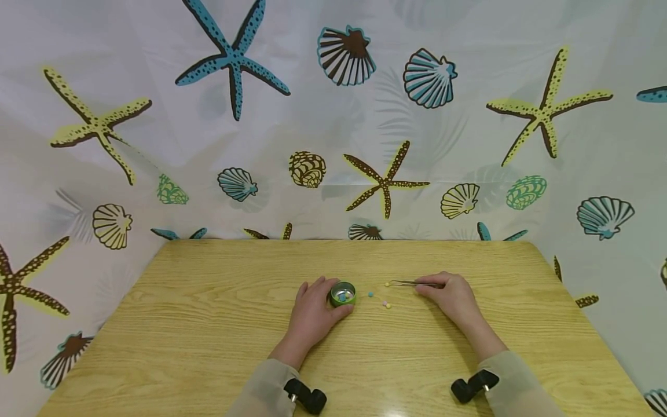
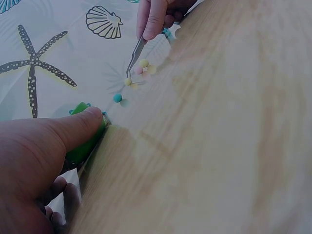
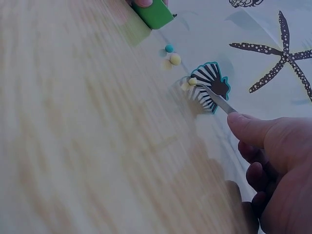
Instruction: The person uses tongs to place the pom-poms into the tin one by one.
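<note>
My left hand [image 1: 314, 313] grips a small round green tin [image 1: 343, 294] from its left side, thumb at the near side. Several small colored beads lie inside the tin. My right hand [image 1: 452, 295] pinches a pair of metal tweezers [image 1: 411, 283], their bent tips pointing left. Those tips touch a yellow bead [image 3: 192, 81]; whether they grip it I cannot tell. Between tin and tweezers lie a blue bead [image 1: 370, 294], a pink bead [image 1: 385, 303] and another yellow bead [image 1: 388, 306]. In the right wrist view the pink bead is hidden.
The wooden table [image 1: 208, 324] runs back to a white curtain [image 1: 292, 116] printed with starfish and shells. Black camera mounts sit on both sleeves, the left mount [image 1: 306, 397] and the right mount [image 1: 474, 386].
</note>
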Demonstrator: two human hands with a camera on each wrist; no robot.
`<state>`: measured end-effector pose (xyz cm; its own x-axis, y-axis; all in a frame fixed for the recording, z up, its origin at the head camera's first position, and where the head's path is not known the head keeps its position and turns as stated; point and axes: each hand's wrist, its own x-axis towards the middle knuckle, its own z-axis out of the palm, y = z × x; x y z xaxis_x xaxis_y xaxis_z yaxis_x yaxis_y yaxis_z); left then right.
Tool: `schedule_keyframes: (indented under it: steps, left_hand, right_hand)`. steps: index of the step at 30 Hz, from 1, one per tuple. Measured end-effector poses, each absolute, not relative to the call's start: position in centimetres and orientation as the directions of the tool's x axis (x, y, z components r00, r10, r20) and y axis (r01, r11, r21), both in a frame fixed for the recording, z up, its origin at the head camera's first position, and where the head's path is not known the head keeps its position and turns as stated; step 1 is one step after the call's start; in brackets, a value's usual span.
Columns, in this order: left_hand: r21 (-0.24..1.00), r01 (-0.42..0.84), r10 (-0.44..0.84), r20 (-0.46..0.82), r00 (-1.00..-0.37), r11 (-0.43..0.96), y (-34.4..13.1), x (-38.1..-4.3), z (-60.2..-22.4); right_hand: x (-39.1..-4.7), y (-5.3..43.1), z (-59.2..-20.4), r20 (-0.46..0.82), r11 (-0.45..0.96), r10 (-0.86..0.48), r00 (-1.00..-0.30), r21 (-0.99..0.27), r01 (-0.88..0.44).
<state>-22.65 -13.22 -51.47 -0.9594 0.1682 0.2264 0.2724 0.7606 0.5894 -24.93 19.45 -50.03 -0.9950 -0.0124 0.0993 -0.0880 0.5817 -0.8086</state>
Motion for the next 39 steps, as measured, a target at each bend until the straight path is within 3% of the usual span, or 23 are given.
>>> schedule_keyframes:
  steps: [39]
  left_hand:
    - [0.596,0.278,0.178,0.222,-0.959,0.754,-13.46,-22.50,-51.51]
  right_hand:
    - [-24.84,18.72,-50.23,0.072,0.543,0.026,-0.997,-0.838,-0.046]
